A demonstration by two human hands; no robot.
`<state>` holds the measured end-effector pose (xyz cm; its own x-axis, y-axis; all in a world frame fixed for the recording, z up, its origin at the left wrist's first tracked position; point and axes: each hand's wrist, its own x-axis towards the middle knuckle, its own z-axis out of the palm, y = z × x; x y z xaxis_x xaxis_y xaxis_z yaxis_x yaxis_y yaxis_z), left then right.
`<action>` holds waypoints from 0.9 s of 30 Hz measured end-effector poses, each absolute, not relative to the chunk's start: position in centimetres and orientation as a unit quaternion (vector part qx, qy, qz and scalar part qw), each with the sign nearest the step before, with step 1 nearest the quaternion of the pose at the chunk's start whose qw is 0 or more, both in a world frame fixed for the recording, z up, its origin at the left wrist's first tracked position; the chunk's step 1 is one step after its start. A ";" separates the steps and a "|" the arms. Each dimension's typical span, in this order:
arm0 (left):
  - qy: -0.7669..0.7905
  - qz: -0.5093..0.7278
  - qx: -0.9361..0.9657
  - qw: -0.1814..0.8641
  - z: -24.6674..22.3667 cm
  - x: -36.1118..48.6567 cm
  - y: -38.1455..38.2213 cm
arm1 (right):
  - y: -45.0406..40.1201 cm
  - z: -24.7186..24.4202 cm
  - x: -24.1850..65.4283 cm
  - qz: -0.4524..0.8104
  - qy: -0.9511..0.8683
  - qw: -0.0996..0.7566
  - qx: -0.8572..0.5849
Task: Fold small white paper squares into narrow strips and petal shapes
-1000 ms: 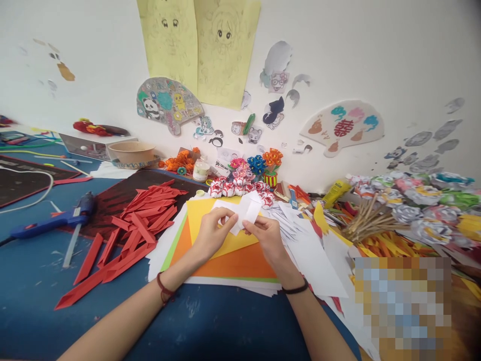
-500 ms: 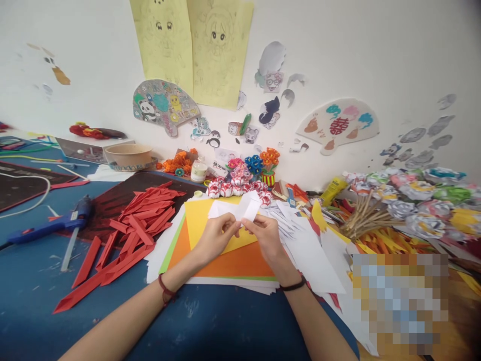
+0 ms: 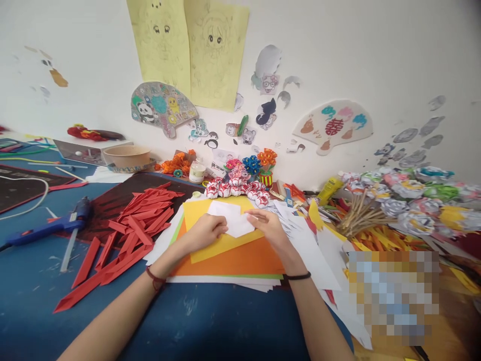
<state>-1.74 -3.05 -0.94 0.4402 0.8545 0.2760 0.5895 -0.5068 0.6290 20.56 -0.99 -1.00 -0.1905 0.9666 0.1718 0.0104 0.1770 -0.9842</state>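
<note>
A folded piece of white paper [image 3: 233, 220] lies over a yellow sheet, its lower edge coming to a point. My left hand [image 3: 206, 231] has its fingers curled on the paper's left side, gripping it. At the right edge, my right hand [image 3: 269, 229] pinches the paper between thumb and fairly straight fingers. Under them is a stack of sheets: the yellow sheet [image 3: 203, 250] on top, then an orange sheet [image 3: 229, 263], with green and white edges showing below.
Red folded paper strips [image 3: 141, 218] are heaped at the left, near a blue glue gun [image 3: 48, 225]. Behind the stack stand red-and-white paper pieces [image 3: 236, 188] and small flowers. White sheets [image 3: 315, 250], stems [image 3: 356, 215] and paper flowers [image 3: 409, 190] crowd the right.
The white paper has gone from raised between both hands to lying flatter on the yellow sheet. My hands have moved apart, the left leftward and the right slightly rightward.
</note>
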 end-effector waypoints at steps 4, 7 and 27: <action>0.465 0.285 0.817 0.189 -1.4 -2.4 -2.1 | -0.6 -1.9 21.0 0.482 -0.586 0.473 -0.447; 0.461 0.290 0.817 0.189 -1.6 -2.5 -1.7 | -0.4 -2.9 21.0 0.494 -0.579 0.458 -0.459; 0.464 0.276 0.825 0.166 -3.3 -1.8 -1.2 | -1.3 -4.0 20.9 0.256 -0.764 0.354 -0.475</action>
<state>-1.81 -1.19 -3.31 0.4165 0.8579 0.3009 0.6751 -0.5136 0.5297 20.90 -1.33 -4.01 -0.2972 0.9073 0.2974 0.5449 0.4169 -0.7275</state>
